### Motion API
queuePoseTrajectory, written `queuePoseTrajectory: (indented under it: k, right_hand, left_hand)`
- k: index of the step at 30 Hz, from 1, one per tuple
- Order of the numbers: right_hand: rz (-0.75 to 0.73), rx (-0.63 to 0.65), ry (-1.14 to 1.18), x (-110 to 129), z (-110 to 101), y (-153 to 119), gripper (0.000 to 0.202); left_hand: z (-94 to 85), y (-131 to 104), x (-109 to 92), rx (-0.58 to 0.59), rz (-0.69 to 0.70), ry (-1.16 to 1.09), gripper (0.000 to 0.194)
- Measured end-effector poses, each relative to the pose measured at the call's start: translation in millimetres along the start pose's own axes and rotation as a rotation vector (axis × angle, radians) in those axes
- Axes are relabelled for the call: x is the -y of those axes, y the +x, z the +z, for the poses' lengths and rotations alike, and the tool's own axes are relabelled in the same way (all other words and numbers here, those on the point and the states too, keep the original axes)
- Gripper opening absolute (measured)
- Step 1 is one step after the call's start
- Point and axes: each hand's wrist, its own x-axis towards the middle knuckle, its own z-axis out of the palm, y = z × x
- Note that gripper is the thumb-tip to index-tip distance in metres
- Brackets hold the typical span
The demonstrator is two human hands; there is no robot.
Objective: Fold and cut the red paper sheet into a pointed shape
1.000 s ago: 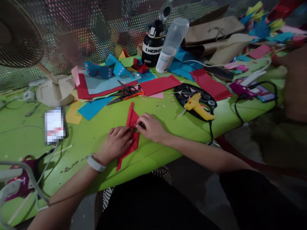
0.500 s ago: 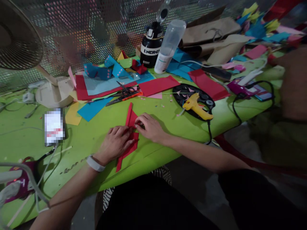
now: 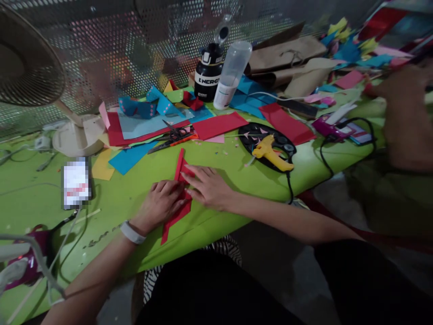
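A folded red paper (image 3: 180,214) lies on the green table (image 3: 216,225) near its front edge, a narrow strip running along its left side. My left hand (image 3: 161,202) presses on the middle of it, its fingers spread a little and holding nothing. From the right, my right hand (image 3: 210,186) rests on the paper's right part with its fingers apart and flat. The fingertips of both hands are close together and hide the centre of the paper.
Behind the hands are scissors (image 3: 174,134), red sheets (image 3: 221,126) and a blue sheet (image 3: 132,157). A yellow glue gun (image 3: 273,153) lies on a black tray (image 3: 248,131) at the right. Bottles, a fan (image 3: 77,135) and a phone (image 3: 76,183) stand around. Another person's arm (image 3: 406,117) reaches in at far right.
My right hand has gone from a pinch at the paper's edge to spread fingers lying on it. The other person's arm has come further into view at the right.
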Motion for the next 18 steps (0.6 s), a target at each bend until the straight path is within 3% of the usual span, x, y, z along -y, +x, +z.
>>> queuePoseTrajectory:
  k: [7, 12, 18]
  right_hand:
    - [-0.119, 0.084, -0.160, -2, 10, -6, 0.056]
    - [-0.082, 0.100, -0.180, -8, 10, -10, 0.063]
    - [-0.023, 0.087, -0.188, -18, -3, -16, 0.054]
  left_hand:
    - [0.8, 0, -1, -0.015, 0.001, 0.033, 0.046]
    - [3.5, -1, 0, -0.029, -0.006, 0.063, 0.048]
    - [3.0, -1, -1, -0.001, -0.013, 0.052, 0.047]
